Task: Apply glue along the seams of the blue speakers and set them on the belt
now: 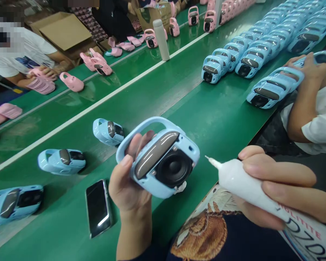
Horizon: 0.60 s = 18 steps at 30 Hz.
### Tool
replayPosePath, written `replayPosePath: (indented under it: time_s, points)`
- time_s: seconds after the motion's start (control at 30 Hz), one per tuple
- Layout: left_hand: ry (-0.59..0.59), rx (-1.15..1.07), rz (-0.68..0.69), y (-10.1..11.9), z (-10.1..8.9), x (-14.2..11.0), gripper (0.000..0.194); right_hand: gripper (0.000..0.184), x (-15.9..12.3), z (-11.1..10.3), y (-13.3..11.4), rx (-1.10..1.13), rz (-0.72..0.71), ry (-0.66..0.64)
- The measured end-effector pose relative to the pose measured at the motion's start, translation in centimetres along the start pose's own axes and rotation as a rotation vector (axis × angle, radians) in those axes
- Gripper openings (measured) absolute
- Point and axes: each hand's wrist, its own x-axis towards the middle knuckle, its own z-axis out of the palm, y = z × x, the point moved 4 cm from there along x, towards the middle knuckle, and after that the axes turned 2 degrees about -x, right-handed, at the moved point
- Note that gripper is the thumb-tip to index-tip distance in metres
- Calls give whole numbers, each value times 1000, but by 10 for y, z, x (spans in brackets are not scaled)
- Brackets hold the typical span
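My left hand (130, 185) is closed around a light blue speaker housing (163, 159) with a carry handle, a grey panel and a round black speaker cone facing me. A blob of white glue sits at its lower edge. My right hand (277, 188) grips a white glue tube (250, 192) with red and black lettering. The tube's thin nozzle points left, a short gap from the housing's right side.
A black phone (97, 208) lies on the green belt (179, 98) left of my wrist. Three blue housings (61, 161) lie further left. Rows of blue housings (250, 54) run along the right, where another person's hands (306, 72) rest. Pink housings (71, 81) and a white bottle (162, 40) are across the belt.
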Motion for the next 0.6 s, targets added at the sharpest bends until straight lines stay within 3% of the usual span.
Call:
replayPosePath:
  time_s: [0.07, 0.17, 0.33, 0.6]
  points:
    - [-31, 86, 33, 2, 3, -4, 34, 26, -1, 10, -10, 16, -103, 30]
    - [-41, 159, 36, 1, 6, -9, 34, 26, -7, 24, -14, 72, -160, -47]
    - [26, 212, 9, -4, -2, -20, 40, 15, -21, 36, -14, 100, -103, -163]
    - [-2, 190, -40, -6, -3, -30, 44, 14, -13, 37, -21, -14, -98, -291]
